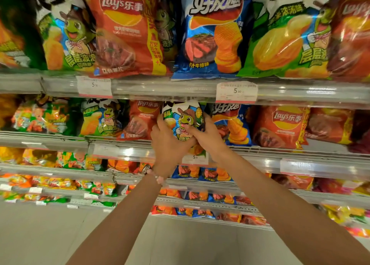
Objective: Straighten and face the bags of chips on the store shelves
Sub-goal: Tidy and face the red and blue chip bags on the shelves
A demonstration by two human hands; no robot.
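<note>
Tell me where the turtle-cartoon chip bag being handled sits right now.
In the head view, the turtle-cartoon bag is on the second shelf at centre, gripped by both hands, between a red Lay's bag and a blue steak-flavour bag.

Bare forearms, no sleeves. Left wrist: pink bead bracelet (158, 178), metallic watch-like piece (145, 169) at its 10 o'clock.
</note>
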